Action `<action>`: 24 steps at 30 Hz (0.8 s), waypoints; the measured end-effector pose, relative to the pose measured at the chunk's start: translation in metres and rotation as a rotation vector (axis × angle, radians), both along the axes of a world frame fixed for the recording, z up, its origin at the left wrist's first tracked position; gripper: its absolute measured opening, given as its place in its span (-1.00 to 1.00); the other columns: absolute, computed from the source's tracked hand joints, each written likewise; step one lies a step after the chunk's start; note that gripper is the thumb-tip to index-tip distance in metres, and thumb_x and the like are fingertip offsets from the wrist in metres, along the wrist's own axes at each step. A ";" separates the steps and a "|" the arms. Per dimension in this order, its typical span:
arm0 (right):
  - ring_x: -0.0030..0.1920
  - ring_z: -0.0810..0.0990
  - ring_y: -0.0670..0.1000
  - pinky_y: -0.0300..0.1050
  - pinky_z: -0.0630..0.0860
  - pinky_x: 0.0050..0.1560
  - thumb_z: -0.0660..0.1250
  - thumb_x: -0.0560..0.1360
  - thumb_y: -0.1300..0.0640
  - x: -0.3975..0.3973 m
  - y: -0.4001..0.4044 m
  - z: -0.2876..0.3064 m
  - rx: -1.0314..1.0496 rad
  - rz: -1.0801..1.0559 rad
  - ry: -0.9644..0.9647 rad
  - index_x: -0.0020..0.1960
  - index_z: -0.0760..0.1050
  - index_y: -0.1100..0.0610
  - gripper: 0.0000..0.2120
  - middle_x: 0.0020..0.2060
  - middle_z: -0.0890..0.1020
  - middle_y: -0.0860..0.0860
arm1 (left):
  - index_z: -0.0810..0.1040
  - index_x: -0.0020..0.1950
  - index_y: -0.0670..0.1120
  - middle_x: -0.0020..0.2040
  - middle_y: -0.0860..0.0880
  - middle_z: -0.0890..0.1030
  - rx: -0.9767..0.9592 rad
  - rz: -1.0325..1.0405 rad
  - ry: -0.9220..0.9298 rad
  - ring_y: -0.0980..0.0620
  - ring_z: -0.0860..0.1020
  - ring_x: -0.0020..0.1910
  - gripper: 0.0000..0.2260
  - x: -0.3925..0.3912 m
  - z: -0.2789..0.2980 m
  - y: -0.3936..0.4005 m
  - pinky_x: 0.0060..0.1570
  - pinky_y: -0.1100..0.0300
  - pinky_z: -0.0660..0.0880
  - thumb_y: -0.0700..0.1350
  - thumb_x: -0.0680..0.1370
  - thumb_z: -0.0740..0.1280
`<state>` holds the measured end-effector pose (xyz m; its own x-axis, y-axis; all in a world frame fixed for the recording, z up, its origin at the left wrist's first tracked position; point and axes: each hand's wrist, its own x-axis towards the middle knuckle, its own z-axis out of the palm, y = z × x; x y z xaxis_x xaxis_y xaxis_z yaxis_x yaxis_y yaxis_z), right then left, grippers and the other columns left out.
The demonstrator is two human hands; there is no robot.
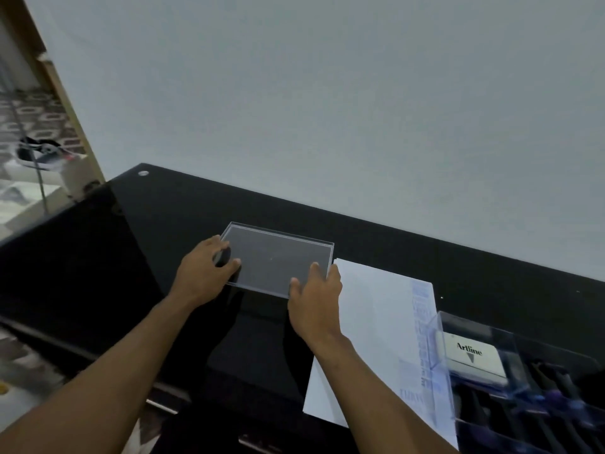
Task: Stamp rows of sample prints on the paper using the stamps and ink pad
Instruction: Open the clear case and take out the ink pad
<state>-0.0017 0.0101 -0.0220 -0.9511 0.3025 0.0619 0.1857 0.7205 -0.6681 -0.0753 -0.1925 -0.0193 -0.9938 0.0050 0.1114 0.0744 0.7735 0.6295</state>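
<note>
A clear flat acrylic lid (278, 257) lies on the black table (137, 224). My left hand (203, 273) grips its left edge, thumb and fingers curled round the rim. My right hand (316, 296) holds its near right corner, fingers on top. To the right lies a white paper sheet (373, 322) with rows of faint blue prints along its right side. At the far right stands a clear acrylic box (530, 381) holding a white Artline ink pad (474, 357) and several dark-handled stamps (553, 398).
A grey wall rises behind the table's far edge. At the left is a doorway with a patterned floor and a shoe (42, 154). The table's near edge runs under my forearms.
</note>
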 end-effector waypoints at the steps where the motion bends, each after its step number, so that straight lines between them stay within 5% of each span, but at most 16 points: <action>1: 0.53 0.05 0.23 0.12 0.24 0.47 0.15 0.63 -0.07 -0.005 -0.003 -0.003 0.021 -0.007 -0.018 0.50 0.22 0.14 -0.49 0.53 0.10 0.20 | 0.51 0.43 -0.12 0.49 -0.11 0.43 -0.014 -0.013 -0.003 -0.06 0.38 0.47 -0.51 -0.006 -0.002 -0.002 0.46 0.09 0.24 0.04 0.55 0.45; 6: 0.56 -0.11 0.24 0.13 -0.12 0.51 0.08 0.65 -0.07 -0.023 -0.011 -0.015 0.113 -0.011 -0.071 0.55 0.12 0.16 -0.45 0.55 0.01 0.25 | 0.49 0.44 -0.07 0.53 -0.09 0.37 -0.013 -0.046 -0.022 -0.04 0.34 0.50 -0.51 -0.025 -0.016 -0.011 0.52 -0.12 0.21 0.08 0.56 0.41; 15: 0.55 -0.17 0.27 0.14 -0.22 0.52 0.05 0.64 -0.15 -0.028 -0.017 -0.028 0.272 0.008 -0.103 0.56 0.07 0.19 -0.38 0.54 -0.08 0.30 | 0.39 0.52 -0.07 0.61 -0.12 0.20 -0.086 -0.106 -0.036 -0.07 0.17 0.58 -0.51 -0.033 -0.031 -0.014 0.56 -0.15 -0.13 0.05 0.62 0.33; 24: 0.57 -0.19 0.15 0.07 -0.18 0.55 -0.02 0.65 -0.18 -0.026 -0.010 -0.024 0.294 0.107 -0.110 0.57 0.05 0.18 -0.37 0.58 -0.04 0.16 | 0.46 0.47 -0.03 0.61 -0.09 0.19 -0.147 -0.147 0.014 -0.06 0.13 0.60 -0.61 -0.028 -0.031 -0.012 0.54 -0.21 -0.05 0.06 0.67 0.21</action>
